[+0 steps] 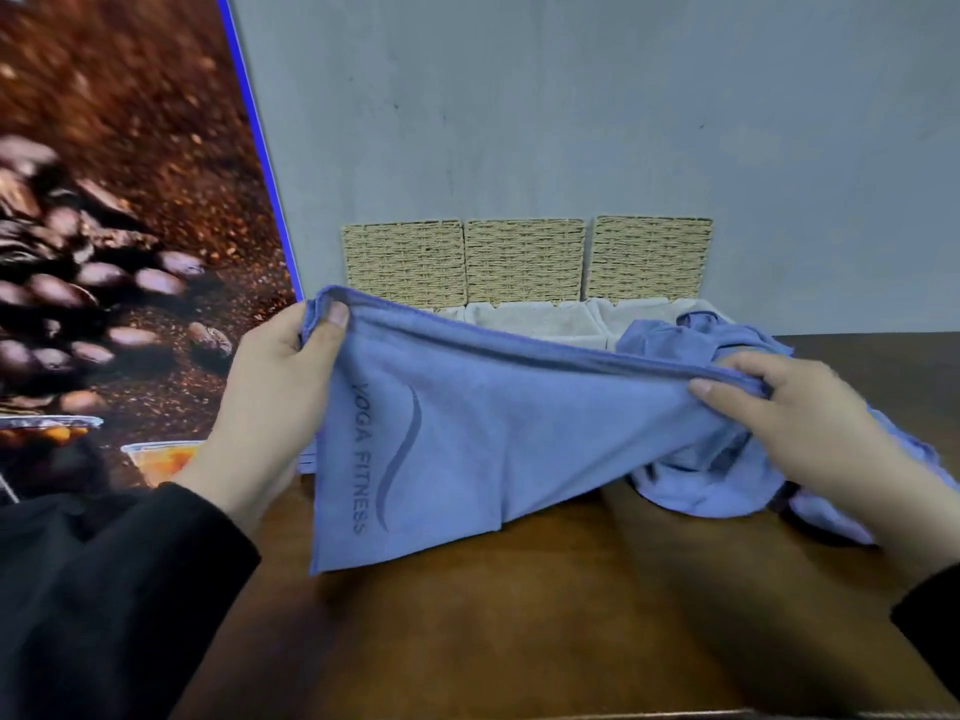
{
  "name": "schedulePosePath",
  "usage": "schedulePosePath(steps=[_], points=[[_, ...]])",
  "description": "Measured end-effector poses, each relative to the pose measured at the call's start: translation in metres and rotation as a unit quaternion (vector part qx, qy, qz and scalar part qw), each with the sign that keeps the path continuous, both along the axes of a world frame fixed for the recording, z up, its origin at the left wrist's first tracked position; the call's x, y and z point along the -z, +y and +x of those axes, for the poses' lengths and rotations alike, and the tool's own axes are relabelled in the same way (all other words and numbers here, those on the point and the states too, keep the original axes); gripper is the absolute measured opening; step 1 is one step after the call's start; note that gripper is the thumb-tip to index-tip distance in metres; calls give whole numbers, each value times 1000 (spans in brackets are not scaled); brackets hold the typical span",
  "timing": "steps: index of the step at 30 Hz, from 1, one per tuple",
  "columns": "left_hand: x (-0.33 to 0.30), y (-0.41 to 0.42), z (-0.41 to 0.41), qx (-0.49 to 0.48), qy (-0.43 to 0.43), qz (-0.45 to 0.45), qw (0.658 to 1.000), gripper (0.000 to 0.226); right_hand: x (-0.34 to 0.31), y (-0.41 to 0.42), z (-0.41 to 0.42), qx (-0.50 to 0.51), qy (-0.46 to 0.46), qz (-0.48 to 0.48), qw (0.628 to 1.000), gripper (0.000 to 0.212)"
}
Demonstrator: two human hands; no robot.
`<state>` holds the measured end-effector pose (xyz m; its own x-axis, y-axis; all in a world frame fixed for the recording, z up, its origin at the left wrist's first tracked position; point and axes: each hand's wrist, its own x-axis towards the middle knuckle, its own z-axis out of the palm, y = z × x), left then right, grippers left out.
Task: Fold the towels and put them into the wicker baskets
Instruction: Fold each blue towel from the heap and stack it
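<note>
A blue towel [467,433] hangs stretched left to right above the wooden table [519,615], its print running top to bottom. The left hand [275,387] pinches one upper corner, the right hand [789,407] grips the other. More crumpled blue towels [696,335] lie right. Three wicker baskets [524,262] stand behind, partly hidden.

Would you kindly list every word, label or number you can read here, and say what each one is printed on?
"YOGA FITNESS": printed in dark letters, running sideways beside a curved line, on the blue towel held up by the left hand and right hand.
No other text can be read; the coffee bean poster shows no legible words.
</note>
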<state>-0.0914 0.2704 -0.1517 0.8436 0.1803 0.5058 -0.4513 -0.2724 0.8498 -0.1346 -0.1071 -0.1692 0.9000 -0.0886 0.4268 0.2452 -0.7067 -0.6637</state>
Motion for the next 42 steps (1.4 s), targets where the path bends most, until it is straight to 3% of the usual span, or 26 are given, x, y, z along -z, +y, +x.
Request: schedulePosePath(steps=[3, 5, 7, 11, 15, 18, 20, 23, 25, 26, 29, 33, 36, 39, 42], points=[[-10, 3, 3, 1, 0, -30, 1000, 32, -21, 3, -2, -11, -22, 128, 991, 16], [-16, 4, 3, 4, 4, -44, 999, 40, -32, 10, -4, -17, -44, 211, 976, 16], [-21, 4, 2, -2, 6, -38, 999, 52, -42, 15, -6, -14, -73, 232, 970, 19], [-26, 1, 0, -3, 11, -46, 999, 40, -55, 20, -9, 4, -87, 262, 961, 27], [-27, 3, 4, 23, 43, -43, 998, 33, -57, 17, -14, -12, -42, 260, 965, 21], [-24, 4, 17, 30, 91, 4, 995, 33, -53, 12, -2, -2, -4, 223, 975, 22], [-16, 2, 37, 2, 92, 88, 992, 32, -44, 8, 21, 30, 18, 178, 983, 23], [7, -5, 67, -118, 56, 347, 929, 19, -16, 6, 60, 90, 81, 9, 993, 14], [29, -15, 74, -128, 41, 430, 893, 42, 12, 11, 77, 107, 109, -93, 984, 38], [41, -23, 73, -114, 28, 435, 893, 43, 26, 18, 77, 93, 102, -106, 985, 45], [78, -52, 51, 21, 18, 429, 903, 29, 68, 46, 55, -9, 91, -111, 990, 34], [133, -70, 14, 160, 92, 527, 829, 42, 122, 67, 30, -113, 148, -192, 964, 45], [156, -60, 10, 154, 130, 586, 785, 55, 144, 58, 24, -130, 170, -265, 940, 64], [158, -53, 9, 145, 144, 597, 776, 65, 146, 50, 20, -128, 168, -276, 937, 81], [159, -48, 12, 78, 165, 610, 771, 71, 143, 50, 18, -134, 167, -279, 936, 80]])
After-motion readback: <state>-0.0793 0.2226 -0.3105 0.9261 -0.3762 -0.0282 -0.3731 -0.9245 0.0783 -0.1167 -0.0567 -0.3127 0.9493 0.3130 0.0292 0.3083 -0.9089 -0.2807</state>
